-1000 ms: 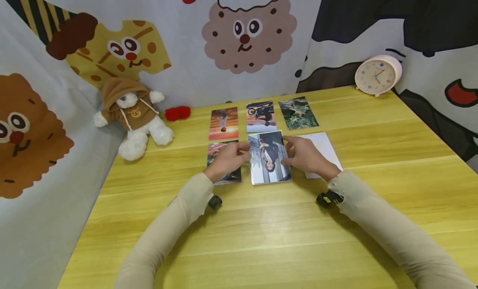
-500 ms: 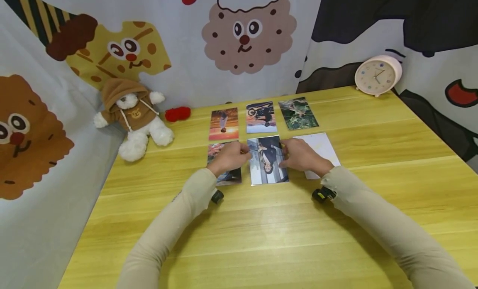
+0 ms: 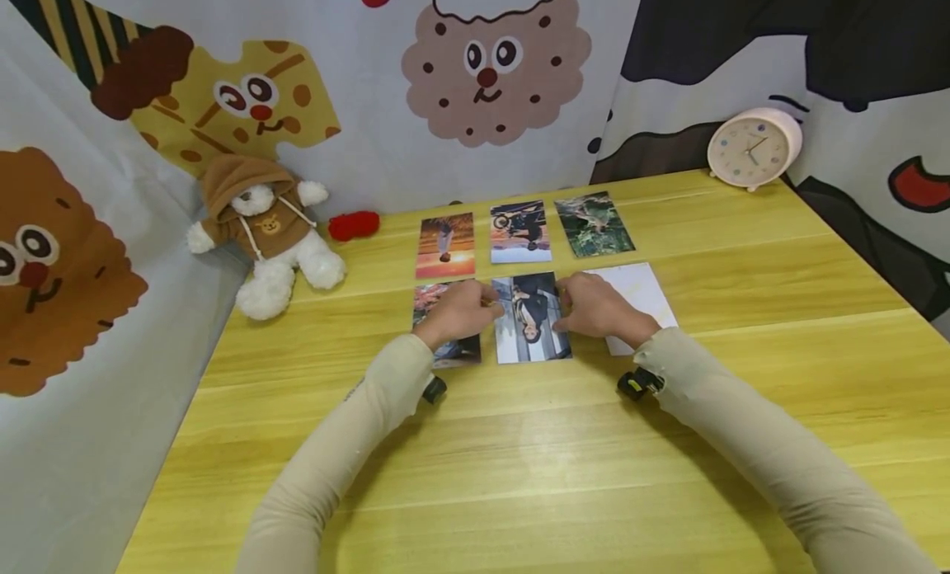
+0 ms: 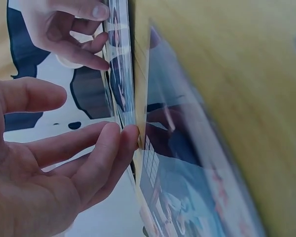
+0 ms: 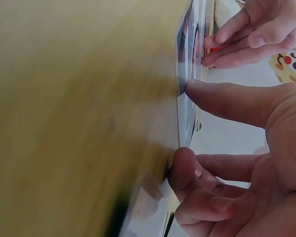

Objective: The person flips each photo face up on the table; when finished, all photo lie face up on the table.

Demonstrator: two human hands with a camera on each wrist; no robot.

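A photo print of a person in dark clothes (image 3: 523,343) lies on the table between both hands. My left hand (image 3: 456,314) touches its left edge with the fingertips; in the left wrist view the thumb stands apart from them. From the other side, my right hand (image 3: 597,308) has its thumb (image 5: 227,103) against the print's edge and the other fingers bent at the tabletop. Under the left hand lies another photo (image 3: 462,355), partly covered. A white blank-faced card (image 3: 641,294) lies partly beneath the right hand.
Behind stand out a sunset photo (image 3: 445,244), a motorbike photo (image 3: 520,232) and a green photo (image 3: 595,223) in a row. A teddy bear (image 3: 278,223) and a red object (image 3: 354,225) are at the back left, an alarm clock (image 3: 753,149) at the back right.
The middle photo has shifted slightly left and toward me, now lying squarer beneath the motorbike photo. The right hand has moved left with it; the left hand has barely moved.
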